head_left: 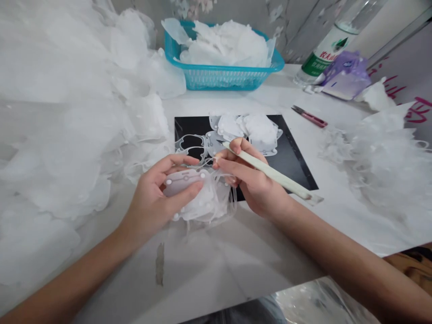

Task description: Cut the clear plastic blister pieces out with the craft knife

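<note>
My left hand [157, 191] is closed around a stack of thin, translucent white plastic pieces [199, 202], the thumb lying across the top one. Small dots and a line mark that top piece. Tucked in my right hand [253, 177] is a pale, slim tool with a dark pointed tip [270, 171], slanting from upper left to lower right. My right fingertips pinch close to thin looping strips [211, 163] at the stack's far edge; their exact grip is partly hidden. Beyond them, more similar white pieces [259, 132] lie on a black mat [290, 162].
A large heap of white sheets [67, 112] fills the left side. At the back stands a blue basket [229, 69] of white pieces. To the right are small pink-handled snips [310, 117], a water bottle [324, 54], a purple packet [347, 74] and plastic scraps [381, 166].
</note>
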Available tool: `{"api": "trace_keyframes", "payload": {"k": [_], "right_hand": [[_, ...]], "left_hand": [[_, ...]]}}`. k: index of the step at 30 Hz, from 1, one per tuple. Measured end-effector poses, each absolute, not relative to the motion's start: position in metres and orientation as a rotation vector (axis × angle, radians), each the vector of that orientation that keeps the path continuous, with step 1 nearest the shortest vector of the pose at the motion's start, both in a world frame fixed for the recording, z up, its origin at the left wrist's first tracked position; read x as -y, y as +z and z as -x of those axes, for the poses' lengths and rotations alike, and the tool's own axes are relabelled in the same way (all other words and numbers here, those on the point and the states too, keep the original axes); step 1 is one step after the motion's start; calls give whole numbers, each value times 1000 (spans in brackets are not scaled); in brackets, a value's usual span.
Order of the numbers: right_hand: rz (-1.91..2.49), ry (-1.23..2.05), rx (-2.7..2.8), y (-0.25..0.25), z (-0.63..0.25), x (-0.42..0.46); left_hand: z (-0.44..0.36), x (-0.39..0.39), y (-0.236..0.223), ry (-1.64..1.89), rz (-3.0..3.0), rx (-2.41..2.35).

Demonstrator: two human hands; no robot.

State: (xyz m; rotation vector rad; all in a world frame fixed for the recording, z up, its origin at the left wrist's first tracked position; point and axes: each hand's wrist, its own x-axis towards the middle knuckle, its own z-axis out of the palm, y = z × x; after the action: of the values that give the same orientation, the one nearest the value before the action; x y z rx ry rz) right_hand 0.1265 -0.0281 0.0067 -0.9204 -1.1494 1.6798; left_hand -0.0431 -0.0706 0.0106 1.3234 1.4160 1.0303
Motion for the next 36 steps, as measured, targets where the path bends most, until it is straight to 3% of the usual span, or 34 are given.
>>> {"api": "trace_keyframes", "payload": {"k": [15, 22, 30, 36], "right_hand": [[1089, 1450, 1443, 12, -135, 26], [1153, 1122, 1571, 12, -137, 26], [1338, 616, 1655, 6, -139, 18], [1015, 1080, 1708, 9, -131, 23]], "left_hand": [[46, 62, 12, 1481, -782, -1464], [57, 50, 18, 1548, -505, -1534], [55, 57, 8, 1447, -732, -1349], [50, 64, 13, 1255, -943, -1273]]}}
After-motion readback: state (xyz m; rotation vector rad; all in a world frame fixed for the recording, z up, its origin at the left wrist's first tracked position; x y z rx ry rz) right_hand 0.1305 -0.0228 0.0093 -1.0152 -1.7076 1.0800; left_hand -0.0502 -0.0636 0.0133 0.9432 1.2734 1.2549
